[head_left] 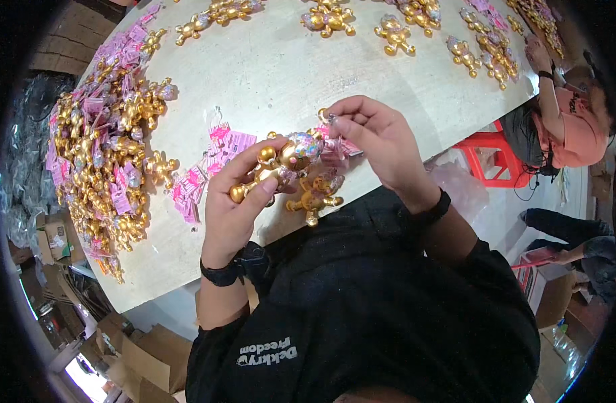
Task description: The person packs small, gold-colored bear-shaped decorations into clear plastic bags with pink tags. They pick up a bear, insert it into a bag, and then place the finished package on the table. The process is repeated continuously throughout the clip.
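Observation:
My left hand (pixel 232 205) is closed around a shiny gold bear figurine (pixel 267 156) with a glittery, multicoloured part. The figurine is tilted above the near edge of the table. At its far right end, my right hand (pixel 383 138) pinches a small silvery metal clasp (pixel 333 119) between thumb and index finger. Pink paper tags (pixel 335 156) lie beneath that hand, partly hidden. Another gold bear figurine (pixel 313 199) rests on the table just below the held one. Left of my left hand lies a loose fan of pink tags (pixel 220 151).
A large heap of gold figurines with pink tags (pixel 100 148) covers the table's left side. Several more figurines (pixel 326 20) lie along the far side of the pale table (pixel 254 87). A red stool (pixel 492 158) and a seated person (pixel 573 127) are at the right. Cardboard boxes (pixel 147 359) stand lower left.

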`<state>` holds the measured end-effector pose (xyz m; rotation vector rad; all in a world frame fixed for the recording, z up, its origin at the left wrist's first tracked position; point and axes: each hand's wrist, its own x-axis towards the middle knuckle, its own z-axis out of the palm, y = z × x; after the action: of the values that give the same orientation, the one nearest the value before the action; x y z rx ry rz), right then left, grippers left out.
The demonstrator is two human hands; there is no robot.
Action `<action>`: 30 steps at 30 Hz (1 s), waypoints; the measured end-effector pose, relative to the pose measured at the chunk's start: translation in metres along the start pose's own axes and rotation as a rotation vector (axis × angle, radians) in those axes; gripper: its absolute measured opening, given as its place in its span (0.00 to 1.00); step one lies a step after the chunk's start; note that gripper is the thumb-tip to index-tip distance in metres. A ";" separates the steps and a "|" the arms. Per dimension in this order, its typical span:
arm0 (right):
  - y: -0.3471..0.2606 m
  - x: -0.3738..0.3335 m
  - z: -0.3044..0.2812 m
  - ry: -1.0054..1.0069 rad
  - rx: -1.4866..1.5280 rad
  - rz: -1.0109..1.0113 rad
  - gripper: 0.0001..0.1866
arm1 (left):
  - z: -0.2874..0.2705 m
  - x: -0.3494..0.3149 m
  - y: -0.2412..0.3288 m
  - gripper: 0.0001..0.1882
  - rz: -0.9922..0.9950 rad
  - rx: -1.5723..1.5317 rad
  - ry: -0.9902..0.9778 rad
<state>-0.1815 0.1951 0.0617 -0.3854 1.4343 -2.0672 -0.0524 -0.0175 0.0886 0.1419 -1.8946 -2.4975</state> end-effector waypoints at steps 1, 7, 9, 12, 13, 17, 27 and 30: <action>0.001 0.000 -0.002 -0.001 -0.012 -0.007 0.10 | 0.001 0.001 0.000 0.23 0.006 0.002 0.005; -0.006 -0.004 0.002 -0.066 -0.311 -0.102 0.12 | -0.001 0.005 0.000 0.23 -0.015 0.044 0.068; -0.011 -0.009 -0.001 -0.057 -0.402 -0.102 0.13 | -0.004 0.002 -0.002 0.25 -0.029 0.089 0.057; -0.014 -0.010 -0.008 -0.116 -0.535 -0.179 0.14 | -0.001 -0.001 0.005 0.27 -0.107 0.085 0.031; -0.016 -0.012 -0.009 -0.126 -0.595 -0.187 0.14 | 0.000 -0.001 0.007 0.26 -0.097 0.101 0.019; -0.025 -0.016 -0.005 -0.146 -0.727 -0.269 0.14 | -0.005 -0.001 0.008 0.25 -0.075 0.221 -0.044; -0.023 -0.019 -0.002 -0.191 -0.812 -0.353 0.10 | -0.010 -0.009 0.005 0.24 -0.099 0.240 -0.074; -0.021 -0.018 0.001 -0.207 -0.830 -0.387 0.09 | -0.011 -0.011 0.004 0.24 -0.183 0.150 -0.054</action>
<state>-0.1735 0.2104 0.0830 -1.2446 2.1550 -1.5179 -0.0412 -0.0288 0.0902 0.2625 -2.1846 -2.4895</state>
